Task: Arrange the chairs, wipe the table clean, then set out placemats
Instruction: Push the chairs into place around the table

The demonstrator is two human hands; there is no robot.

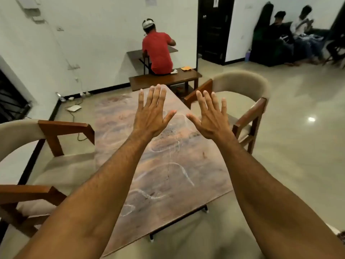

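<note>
Pretty plain room: white walls (pixel 104 34), glossy beige tile floor (pixel 298 146) catching a light glare (pixel 311 119). Past the hands there's a wooden bench (pixel 164 79), and a dark door (pixel 214 28) further right.

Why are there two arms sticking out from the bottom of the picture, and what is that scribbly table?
The camera sits on a person's head, so you see what they see: their own two arms reaching forward. The left hand and right hand are spread open above the table and hold nothing. The table has a brownish top with white scribbly marks on it, so it looks unwiped. No placemats or cloth show on it. One chair stands on the left side and another chair on the right. Farther back, a person in a red shirt sits on a bench facing the wall.
</note>
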